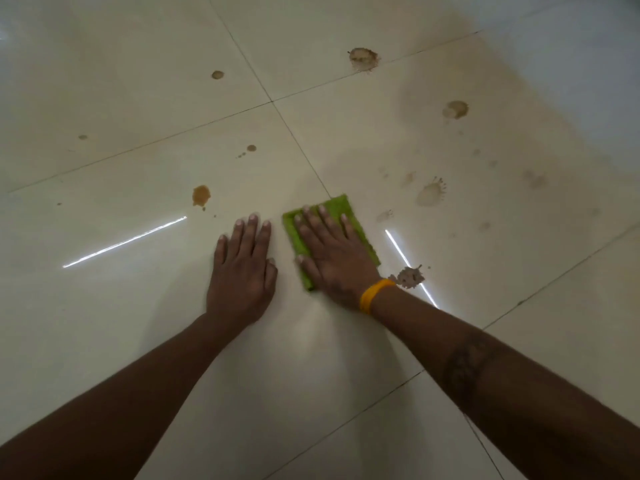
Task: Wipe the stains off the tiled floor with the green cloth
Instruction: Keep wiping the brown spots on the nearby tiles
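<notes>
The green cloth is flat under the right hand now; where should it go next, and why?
Probably slide the green cloth right and back to the clumpy stain beside the right hand wrist. It looks nearest, and unwiped.

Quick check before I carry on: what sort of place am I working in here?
Probably an indoor room, though which kind can't be told: only glossy cream floor tiles with grout lines, reflected strip lights and brown stains show.
</notes>
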